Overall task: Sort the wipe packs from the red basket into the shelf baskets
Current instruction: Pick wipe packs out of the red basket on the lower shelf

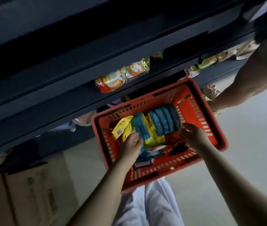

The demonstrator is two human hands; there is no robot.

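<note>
Both hands are down in the red slotted plastic basket, which sits on the pale floor just beside the dark shelf unit.
Left hand has its fingers curled on a teal-and-yellow wipe pack standing mid-basket, next to a yellow flat packet. Right hand touches the near end of a row of blue wipe packs standing on edge. The frame is blurred there, so I can't tell whether it grips them or just rests on them. Loose flat packs lie on the basket bottom. Orange-and-green snack packets sit on the shelf above. Brown cardboard box lower left, another person's arm upper right.
</note>
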